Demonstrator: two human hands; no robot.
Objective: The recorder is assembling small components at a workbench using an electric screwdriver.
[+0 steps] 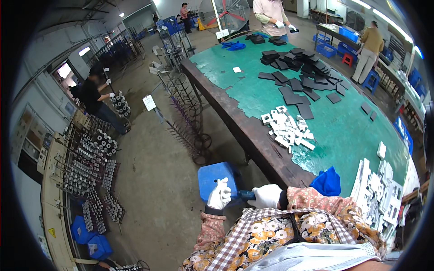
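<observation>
Both my hands wear white gloves. My left hand point(220, 195) is in front of a blue plastic stool point(209, 176) with a dark hole in its top. Its fingers are curled together, and what they hold, if anything, is hidden. To its right, my right hand point(267, 197) wraps around a dark blue, handle-like piece point(246, 194) pointing toward the left hand. Much of that piece is covered by the glove. Right of my hands, a crumpled blue cloth point(326, 181) lies on the near edge of the green-topped table point(253, 97).
On the table are white block-shaped parts point(289, 129), black flat pieces point(312, 74) and a pile of pale metal parts point(379, 189). Racks with hanging parts point(88, 167) stand left. A person in dark clothes point(97, 97) works there; another in pink point(270, 18) stands beyond the table.
</observation>
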